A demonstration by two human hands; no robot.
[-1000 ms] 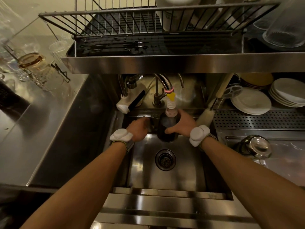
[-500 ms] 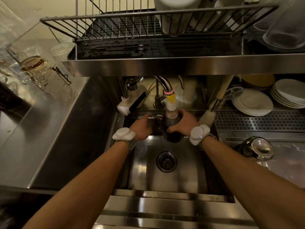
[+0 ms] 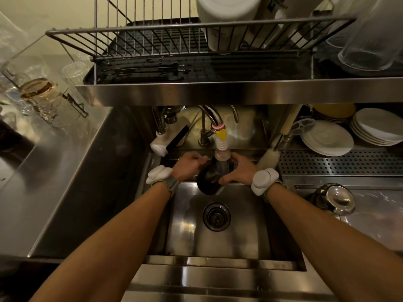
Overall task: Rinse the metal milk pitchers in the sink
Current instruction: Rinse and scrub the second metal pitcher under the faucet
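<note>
A dark metal milk pitcher is held tilted over the steel sink, right under the white ribbed nozzle of the tap. My right hand grips the pitcher's right side. My left hand is closed on its left side, probably at the handle, which is hidden. A second shiny pitcher lies on the counter to the right of the sink. The water stream cannot be made out.
A steel shelf with a wire drying rack hangs low over the tap. Stacked white plates sit on the perforated drainboard at right. A bottle brush leans beside my right hand. Glasses stand at the left.
Both hands have lifted the pitcher slightly toward the tap nozzle and tilted it; its dark base now faces me more.
</note>
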